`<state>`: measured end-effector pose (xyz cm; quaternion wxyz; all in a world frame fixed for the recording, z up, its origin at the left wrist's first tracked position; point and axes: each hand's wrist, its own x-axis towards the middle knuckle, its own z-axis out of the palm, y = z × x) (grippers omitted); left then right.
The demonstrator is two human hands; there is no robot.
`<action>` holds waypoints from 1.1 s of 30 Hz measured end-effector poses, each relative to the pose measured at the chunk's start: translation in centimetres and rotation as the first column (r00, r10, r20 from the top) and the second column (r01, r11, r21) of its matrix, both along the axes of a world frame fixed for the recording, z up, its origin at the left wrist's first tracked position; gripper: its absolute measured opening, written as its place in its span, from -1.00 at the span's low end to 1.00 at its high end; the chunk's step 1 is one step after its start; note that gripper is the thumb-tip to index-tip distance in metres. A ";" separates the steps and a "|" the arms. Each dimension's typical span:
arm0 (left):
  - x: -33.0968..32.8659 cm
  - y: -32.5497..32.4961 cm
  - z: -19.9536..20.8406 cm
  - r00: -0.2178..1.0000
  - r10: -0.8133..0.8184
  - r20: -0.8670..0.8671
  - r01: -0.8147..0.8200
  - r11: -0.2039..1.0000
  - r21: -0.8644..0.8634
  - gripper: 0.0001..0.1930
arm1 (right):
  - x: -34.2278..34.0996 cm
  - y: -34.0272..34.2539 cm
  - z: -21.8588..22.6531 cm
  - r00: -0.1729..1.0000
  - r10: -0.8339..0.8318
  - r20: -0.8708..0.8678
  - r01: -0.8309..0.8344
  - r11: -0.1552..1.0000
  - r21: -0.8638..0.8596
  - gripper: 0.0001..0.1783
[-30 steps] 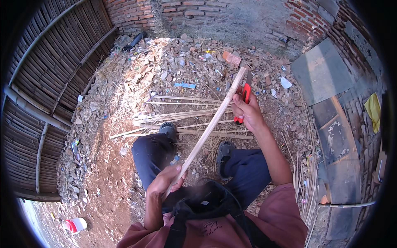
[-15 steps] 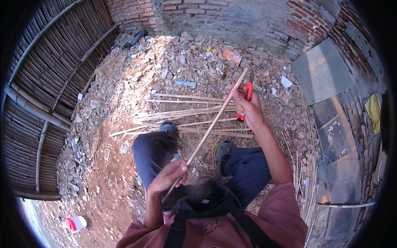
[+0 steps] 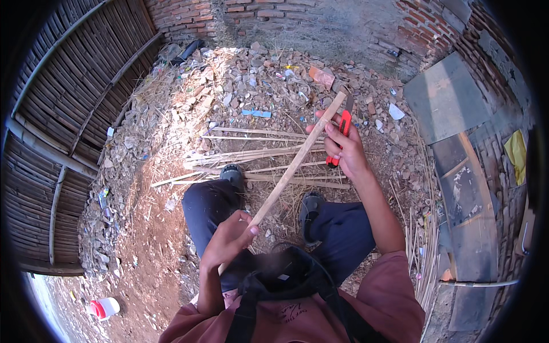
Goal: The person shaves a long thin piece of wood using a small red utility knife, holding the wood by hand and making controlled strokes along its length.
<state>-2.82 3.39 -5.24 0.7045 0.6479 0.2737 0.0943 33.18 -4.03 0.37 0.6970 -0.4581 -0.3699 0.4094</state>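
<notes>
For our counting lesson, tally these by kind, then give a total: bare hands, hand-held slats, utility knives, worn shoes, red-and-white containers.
Bare hands, left hand and right hand: 2
Held pale slat: 1
Red utility knife: 1
Worn shoes: 2
Red-and-white container: 1
Total: 7

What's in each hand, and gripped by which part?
Left hand: pale strip, near its lower end. Right hand: red knife, by its handle, with fingers also at the strip near its upper end.
</notes>
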 end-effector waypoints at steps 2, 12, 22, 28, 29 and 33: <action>0.5 0.4 0.2 1.000 -0.013 0.000 0.013 0.998 0.057 -0.77 | 0.1 0.1 -0.4 1.000 0.002 0.021 -0.002 1.000 0.007 -0.55; 9.0 -0.8 5.8 0.958 0.183 0.220 -0.259 0.879 0.400 -0.61 | -3.2 0.7 -0.7 0.930 0.027 0.366 -0.032 0.999 0.009 -0.58; 9.6 -0.5 5.8 0.966 0.154 0.207 -0.205 0.944 0.259 -0.78 | -3.3 -1.2 0.9 0.726 -0.103 0.680 0.131 0.991 0.011 -0.53; 9.2 -0.2 4.9 0.958 0.138 0.250 -0.175 0.976 0.131 -0.71 | -4.7 -1.0 0.3 0.334 -0.166 0.928 0.038 0.986 0.163 -0.67; 9.2 -0.3 5.0 0.959 0.134 0.248 -0.168 0.979 0.119 -0.71 | -5.0 -1.0 0.2 0.314 -0.199 0.928 0.029 0.979 0.200 -0.66; 8.6 0.1 5.6 0.979 0.127 0.162 -0.150 0.979 0.140 -0.66 | -5.5 -0.7 -0.3 0.228 -0.314 0.921 0.030 0.948 0.316 -0.64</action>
